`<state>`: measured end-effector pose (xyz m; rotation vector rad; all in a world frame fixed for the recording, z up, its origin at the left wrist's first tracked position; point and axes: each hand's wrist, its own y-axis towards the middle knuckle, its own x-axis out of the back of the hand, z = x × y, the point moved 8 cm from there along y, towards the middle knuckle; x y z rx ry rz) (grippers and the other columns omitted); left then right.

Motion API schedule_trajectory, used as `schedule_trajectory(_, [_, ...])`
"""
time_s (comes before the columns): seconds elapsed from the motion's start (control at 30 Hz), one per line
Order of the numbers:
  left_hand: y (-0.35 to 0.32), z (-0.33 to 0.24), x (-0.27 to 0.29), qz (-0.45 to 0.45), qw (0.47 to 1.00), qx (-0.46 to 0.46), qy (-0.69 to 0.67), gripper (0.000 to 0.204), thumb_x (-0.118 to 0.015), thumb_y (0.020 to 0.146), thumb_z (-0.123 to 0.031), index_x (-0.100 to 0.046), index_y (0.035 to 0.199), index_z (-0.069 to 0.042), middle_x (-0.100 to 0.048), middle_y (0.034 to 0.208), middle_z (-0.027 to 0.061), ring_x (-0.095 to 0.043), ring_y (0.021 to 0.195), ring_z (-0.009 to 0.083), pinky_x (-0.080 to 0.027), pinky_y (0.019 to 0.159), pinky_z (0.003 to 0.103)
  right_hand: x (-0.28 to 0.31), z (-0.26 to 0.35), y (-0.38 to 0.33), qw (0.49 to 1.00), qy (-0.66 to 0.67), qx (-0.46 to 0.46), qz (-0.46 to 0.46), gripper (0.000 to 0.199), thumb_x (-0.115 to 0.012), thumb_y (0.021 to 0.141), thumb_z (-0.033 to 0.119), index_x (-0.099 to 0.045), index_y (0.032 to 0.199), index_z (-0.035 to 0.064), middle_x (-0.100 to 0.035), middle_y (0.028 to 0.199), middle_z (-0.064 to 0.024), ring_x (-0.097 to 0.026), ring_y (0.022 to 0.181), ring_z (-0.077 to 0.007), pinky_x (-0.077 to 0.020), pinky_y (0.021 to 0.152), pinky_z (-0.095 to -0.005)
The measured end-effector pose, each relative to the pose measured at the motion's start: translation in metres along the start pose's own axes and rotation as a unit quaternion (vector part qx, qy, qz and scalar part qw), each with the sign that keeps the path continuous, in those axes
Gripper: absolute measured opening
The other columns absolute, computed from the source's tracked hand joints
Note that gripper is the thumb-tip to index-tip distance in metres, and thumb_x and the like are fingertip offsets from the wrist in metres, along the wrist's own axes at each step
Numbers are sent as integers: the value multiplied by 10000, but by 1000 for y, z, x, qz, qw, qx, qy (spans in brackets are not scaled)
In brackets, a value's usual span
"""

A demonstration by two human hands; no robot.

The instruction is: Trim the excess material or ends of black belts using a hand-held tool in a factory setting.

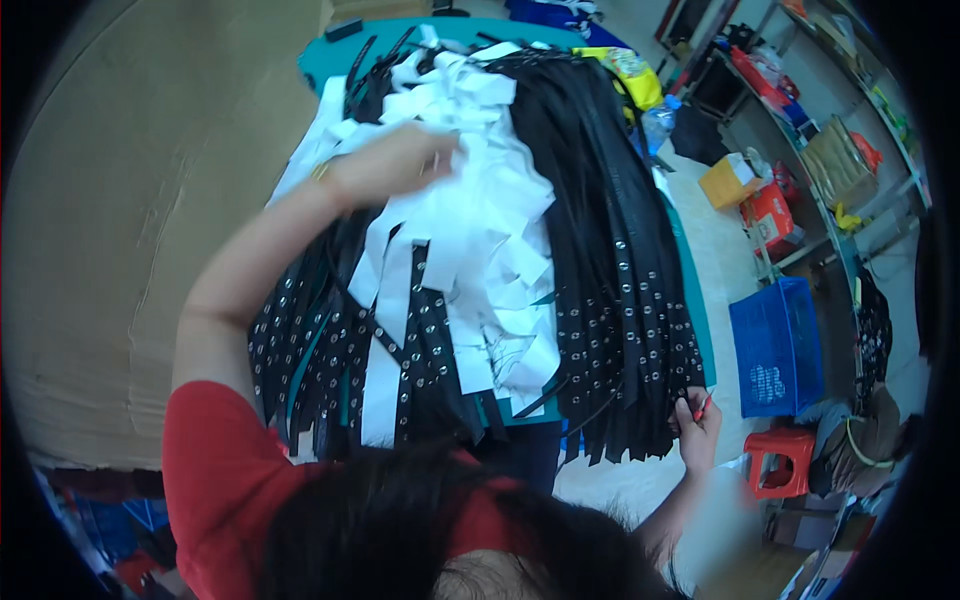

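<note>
My left hand (405,165) reaches over a heap of white strips (490,190). It is smeared by motion, so I cannot make out its fingers or whether they hold anything. At the right edge of the table my right hand (697,425) is closed at the end of a black belt strap with metal eyelets (685,345). A small red thing (704,406) shows at its fingers; its kind is unclear. Many black straps with eyelets (590,340) lie lengthwise right of the white heap, their ends hanging over the near edge. More black eyelet straps (310,340) lie to its left.
The straps cover a green table (690,260). A large brown cardboard surface (100,240) adjoins on the left. To the right stand a blue crate (775,345), a red stool (780,462) and shelves. A water bottle (660,122) and yellow package (630,72) are at the far right.
</note>
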<state>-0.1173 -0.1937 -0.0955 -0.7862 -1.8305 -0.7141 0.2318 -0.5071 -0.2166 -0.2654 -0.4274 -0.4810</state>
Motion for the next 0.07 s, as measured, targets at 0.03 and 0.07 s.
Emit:
schedule_trajectory(0.03, [-34, -17, -17, 57, 997, -30, -43, 179, -586, 801, -131, -610, 949, -33, -636, 769, 133, -622, 742, 213, -471, 696, 325, 7, 19, -13, 986, -150, 68, -40, 86, -507, 864, 84, -542, 935, 50, -520, 665, -22, -509, 582, -119, -409, 539, -244])
schedule_trajectory(0.07, [-61, -6, -16, 52, 998, 3, -35, 179, -586, 801, -131, -610, 949, -33, -636, 769, 133, -622, 742, 213, -471, 696, 325, -9, 38, -12, 945, -278, 166, -52, 102, -510, 867, 92, -546, 954, 51, -538, 701, -44, -537, 635, -159, -434, 600, -277])
